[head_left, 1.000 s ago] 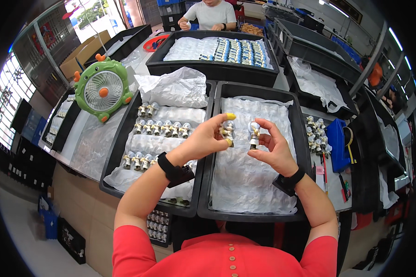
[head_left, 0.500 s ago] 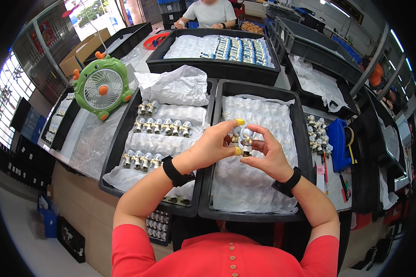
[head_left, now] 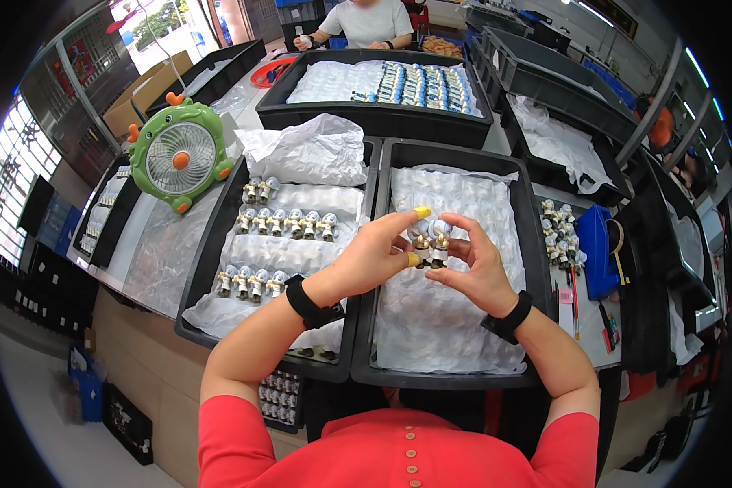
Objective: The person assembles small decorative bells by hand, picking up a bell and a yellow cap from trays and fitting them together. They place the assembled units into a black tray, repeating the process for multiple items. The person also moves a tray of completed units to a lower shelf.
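Note:
Two small figurines with pale blue-white hair and dark bases are held upright side by side above the right-hand tray. My left hand [head_left: 376, 249], with yellow covers on its thumb and a fingertip, pinches the left figurine [head_left: 420, 236]. The right figurine [head_left: 438, 242] is gripped between the thumb and fingers of my right hand [head_left: 486, 275]. Beneath my hands, white tissue covers the contents of the right-hand black tray [head_left: 533, 244]. Similar figurines [head_left: 278, 221] stand in rows in the left-hand black tray [head_left: 197, 281], among folds of white tissue.
A green fan [head_left: 180, 158] stands left of the trays. Beyond lies another black tray [head_left: 382, 121] with blue-and-white figurines. More figurines [head_left: 558, 236] cluster at right, near a blue bin [head_left: 598, 248] and pens [head_left: 575, 301]. A person in a white shirt [head_left: 372, 23] sits across.
The right figurine has turned slightly and both figurines now sit closer together, more visible between my hands. My arms have barely moved.

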### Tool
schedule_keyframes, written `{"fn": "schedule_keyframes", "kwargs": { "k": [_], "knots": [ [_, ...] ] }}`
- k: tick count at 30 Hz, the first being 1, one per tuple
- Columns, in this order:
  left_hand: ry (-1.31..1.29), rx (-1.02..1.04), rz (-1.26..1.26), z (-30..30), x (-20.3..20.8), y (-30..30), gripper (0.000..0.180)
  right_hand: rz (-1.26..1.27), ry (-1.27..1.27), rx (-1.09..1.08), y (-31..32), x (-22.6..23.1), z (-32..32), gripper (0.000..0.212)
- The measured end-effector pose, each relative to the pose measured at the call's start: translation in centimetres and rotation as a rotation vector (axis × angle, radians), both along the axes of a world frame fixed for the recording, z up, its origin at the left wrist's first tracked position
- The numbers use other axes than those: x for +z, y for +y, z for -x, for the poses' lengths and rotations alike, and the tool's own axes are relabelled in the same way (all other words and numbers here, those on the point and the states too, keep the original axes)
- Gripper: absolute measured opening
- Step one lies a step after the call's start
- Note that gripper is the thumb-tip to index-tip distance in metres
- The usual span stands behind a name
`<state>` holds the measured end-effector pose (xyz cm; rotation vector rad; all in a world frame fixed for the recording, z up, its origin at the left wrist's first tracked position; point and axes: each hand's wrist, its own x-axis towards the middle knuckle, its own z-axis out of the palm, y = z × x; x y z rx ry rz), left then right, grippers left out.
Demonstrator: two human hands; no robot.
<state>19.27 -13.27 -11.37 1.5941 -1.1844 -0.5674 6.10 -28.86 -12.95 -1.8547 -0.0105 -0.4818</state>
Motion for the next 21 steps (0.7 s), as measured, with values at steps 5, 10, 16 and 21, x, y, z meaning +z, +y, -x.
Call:
{"fn": "schedule_keyframes", "kwargs": {
  "k": [5, 10, 16, 21],
  "knots": [
    [0.018, 0.002, -0.012, 0.00, 0.12, 0.04, 0.059, -0.005, 0.008, -0.002, -0.01, 0.17, 0.05, 0.070],
    [0.033, -0.001, -0.007, 0.01, 0.11, 0.04, 0.059, 0.005, 0.009, -0.008, -0.04, 0.17, 0.07, 0.070],
    [0.059, -0.001, -0.024, 0.05, 0.38, 0.15, 0.058, -0.004, 0.022, -0.004, 0.02, 0.26, 0.05, 0.070],
    [0.072, -0.019, -0.020, -0.09, 0.20, -0.02, 0.059, -0.138, 0.038, 0.041, -0.11, 0.23, 0.15, 0.071]
  ]
}}
